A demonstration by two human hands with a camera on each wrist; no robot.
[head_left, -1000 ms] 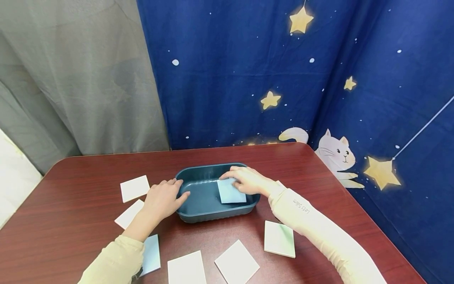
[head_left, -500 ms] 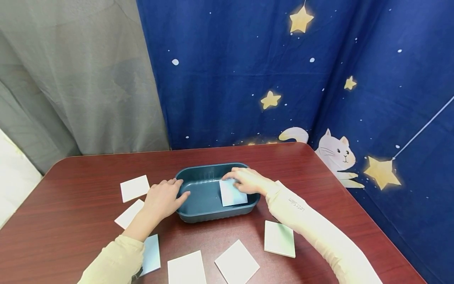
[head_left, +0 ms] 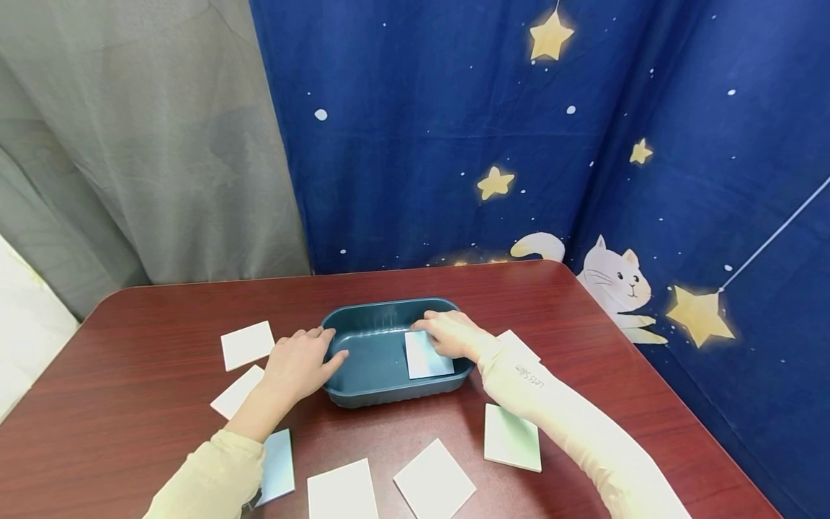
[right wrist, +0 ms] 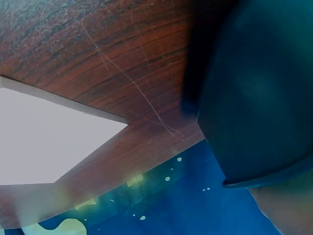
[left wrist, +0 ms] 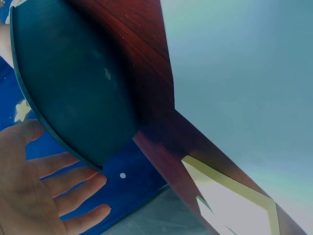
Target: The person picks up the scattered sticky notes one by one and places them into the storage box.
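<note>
A dark teal oval bin [head_left: 369, 360] stands on the table. My left hand [head_left: 295, 364] rests at its left end, thumb over the rim and fingers along the outer side; in the left wrist view those fingers [left wrist: 73, 193] look loosely extended. Inside the bin, at the right, a light blue square tile [head_left: 426, 362] lies nearly flat. My right hand [head_left: 452, 335] reaches over the right rim and pinches the tile's upper right part with curled fingers. Its thumb tip is mostly hidden. In the right wrist view the bin wall [right wrist: 264, 98] covers most of that hand.
Several square tiles lie around the bin: white ones at left [head_left: 246, 344], in front [head_left: 434, 479] and by the right forearm [head_left: 519, 344], a pale green one [head_left: 512, 438], and a light blue one [head_left: 277, 467] beside the left sleeve. Curtains hang behind the table [head_left: 181, 310].
The light blue tile has shifted slightly right and toward me inside the bin. My right hand has moved a little right with it; the left hand has stayed in place.
</note>
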